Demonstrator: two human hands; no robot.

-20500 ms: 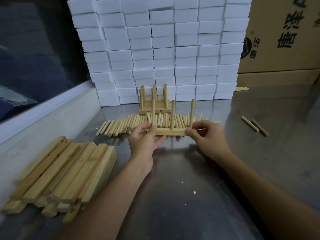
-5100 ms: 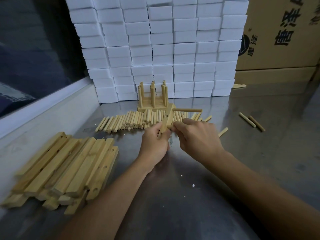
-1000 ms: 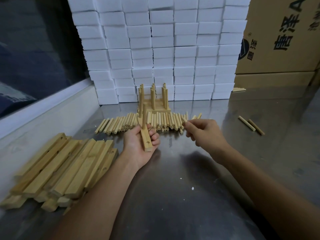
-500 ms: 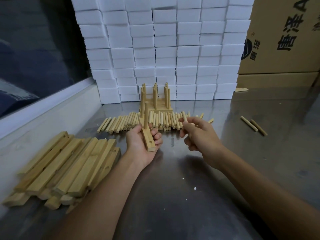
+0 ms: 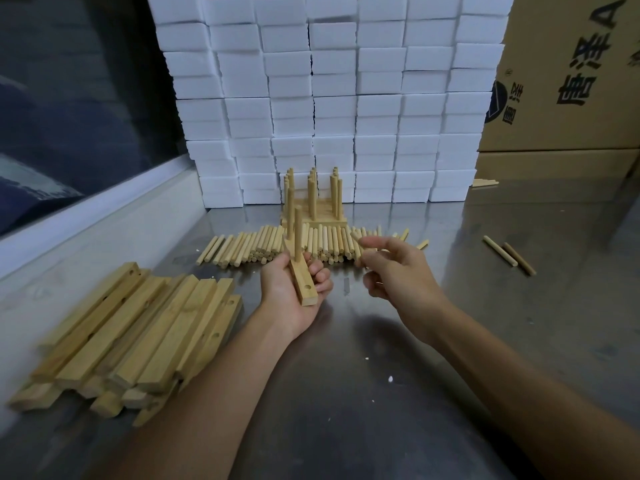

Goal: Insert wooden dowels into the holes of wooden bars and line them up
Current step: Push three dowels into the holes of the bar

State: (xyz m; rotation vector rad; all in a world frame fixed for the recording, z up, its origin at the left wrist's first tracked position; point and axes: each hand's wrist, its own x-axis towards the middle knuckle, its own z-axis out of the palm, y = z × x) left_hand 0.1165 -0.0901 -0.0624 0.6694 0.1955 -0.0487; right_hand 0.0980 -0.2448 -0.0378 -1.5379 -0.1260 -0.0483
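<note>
My left hand [image 5: 292,303] grips a short wooden bar [image 5: 305,284] that points away from me. Two dowels [image 5: 297,233] stand upright in its far holes, and the near hole is empty. Just right of the bar, my right hand [image 5: 398,271] pinches a single dowel [image 5: 356,242] between thumb and fingers. A long row of loose dowels [image 5: 256,245] lies on the metal table behind both hands. Behind that row stand several bars fitted with upright dowels [image 5: 313,216], side by side.
A pile of bare wooden bars [image 5: 138,327] lies at the left. Two stray dowels [image 5: 500,251] lie at the right. A wall of white foam blocks [image 5: 329,98] stands at the back, with cardboard boxes [image 5: 571,81] to its right. A raised ledge runs along the left.
My right hand has lifted off the dowel row with one dowel and moved toward me. My left hand keeps the bar nearly still.
</note>
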